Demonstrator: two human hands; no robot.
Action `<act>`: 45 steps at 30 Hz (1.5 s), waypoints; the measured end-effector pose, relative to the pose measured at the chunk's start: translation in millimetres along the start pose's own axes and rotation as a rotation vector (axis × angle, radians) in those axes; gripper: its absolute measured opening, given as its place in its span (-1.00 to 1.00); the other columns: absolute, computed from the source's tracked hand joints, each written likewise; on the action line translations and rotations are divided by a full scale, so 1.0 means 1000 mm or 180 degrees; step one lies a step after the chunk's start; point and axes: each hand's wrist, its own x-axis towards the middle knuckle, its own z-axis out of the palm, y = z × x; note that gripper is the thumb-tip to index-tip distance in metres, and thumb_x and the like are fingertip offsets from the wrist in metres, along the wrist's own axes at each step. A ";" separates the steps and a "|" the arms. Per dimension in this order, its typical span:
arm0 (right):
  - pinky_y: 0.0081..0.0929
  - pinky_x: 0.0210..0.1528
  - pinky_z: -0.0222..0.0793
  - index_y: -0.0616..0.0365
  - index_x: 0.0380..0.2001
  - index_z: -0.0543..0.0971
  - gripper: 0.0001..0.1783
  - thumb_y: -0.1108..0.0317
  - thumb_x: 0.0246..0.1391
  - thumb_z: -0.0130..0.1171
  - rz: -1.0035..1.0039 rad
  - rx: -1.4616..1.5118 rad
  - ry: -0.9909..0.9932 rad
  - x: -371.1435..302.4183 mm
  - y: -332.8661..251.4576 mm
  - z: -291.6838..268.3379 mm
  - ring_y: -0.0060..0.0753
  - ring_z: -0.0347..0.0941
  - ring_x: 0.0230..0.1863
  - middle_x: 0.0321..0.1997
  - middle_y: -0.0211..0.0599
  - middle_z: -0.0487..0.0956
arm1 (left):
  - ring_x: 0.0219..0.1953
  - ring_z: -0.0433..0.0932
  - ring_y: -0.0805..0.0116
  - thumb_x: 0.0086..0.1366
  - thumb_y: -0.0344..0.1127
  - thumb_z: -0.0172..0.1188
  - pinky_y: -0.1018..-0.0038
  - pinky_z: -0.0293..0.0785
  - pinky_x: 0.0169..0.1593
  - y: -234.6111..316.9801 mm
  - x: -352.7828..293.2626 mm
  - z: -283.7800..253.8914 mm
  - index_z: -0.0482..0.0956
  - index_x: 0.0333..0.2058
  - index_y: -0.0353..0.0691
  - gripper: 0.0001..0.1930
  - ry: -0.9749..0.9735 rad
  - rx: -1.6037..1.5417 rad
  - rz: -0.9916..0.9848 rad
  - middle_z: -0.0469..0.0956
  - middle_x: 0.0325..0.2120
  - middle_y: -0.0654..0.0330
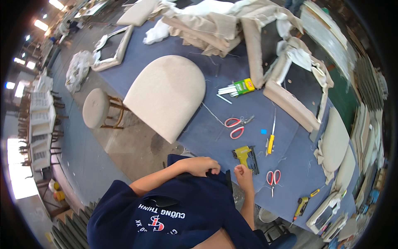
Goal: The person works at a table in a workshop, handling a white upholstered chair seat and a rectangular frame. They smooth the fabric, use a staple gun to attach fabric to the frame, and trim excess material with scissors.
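My left hand (203, 166) is held in front of my dark blue shirt (195, 199), its fingers curled inward. What they hold, if anything, is hidden. My right hand (243, 176) is raised at the table edge with thumb and fingertips pressed together; anything between them is too small to make out. A dark strip (228, 181) stands out from the shirt between the two hands. Just beyond my right hand lies a yellow-green staple gun (242, 155). Red-handled scissors (273, 178) lie to its right, and a second pair of scissors (235, 124) lies farther off.
A rounded beige padded panel (170, 93) overhangs the blue-grey table (219, 114) near a round stool (96, 108). White sticks spill from a green-yellow box (243, 86). A yellow-handled pointed tool (270, 144) lies right. Upholstered frames (290, 101) and beige fabric (203, 29) cover the far side.
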 end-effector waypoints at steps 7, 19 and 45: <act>-0.14 -0.13 0.57 0.24 -0.18 0.64 -0.76 0.27 0.25 0.30 -0.0032 -0.0482 -0.0019 0.029 0.001 0.074 0.08 0.69 -0.25 -0.29 -0.02 0.73 | -0.17 0.68 0.16 0.37 -0.08 0.37 0.30 0.61 -0.06 -0.021 -0.028 -0.062 0.62 -0.04 -0.33 -0.59 0.0503 -0.0521 -0.0511 0.68 -0.13 0.04; -0.26 0.03 0.40 0.06 -0.03 0.65 -0.64 0.41 0.04 0.22 -0.1829 -0.1832 0.1445 0.034 -0.318 0.037 -0.23 0.55 -0.04 -0.08 -0.41 0.60 | -0.02 0.66 -0.02 0.39 -0.15 0.25 0.19 0.56 0.02 -0.180 -0.092 -0.138 0.64 -0.07 -0.32 -0.67 0.0629 -0.0474 -0.0468 0.70 -0.12 -0.04; -0.44 -0.49 0.14 -0.09 -0.42 0.82 -0.73 0.15 -0.31 0.42 -0.3533 -0.0928 0.2864 -0.209 -0.464 0.204 -0.52 0.39 -0.52 -0.58 -0.48 0.56 | -0.32 0.66 0.33 0.51 -0.21 0.14 0.33 0.62 -0.30 -0.278 -0.346 -0.075 0.67 -0.08 -0.20 -0.77 0.0652 -0.1088 -0.3007 0.67 -0.32 0.22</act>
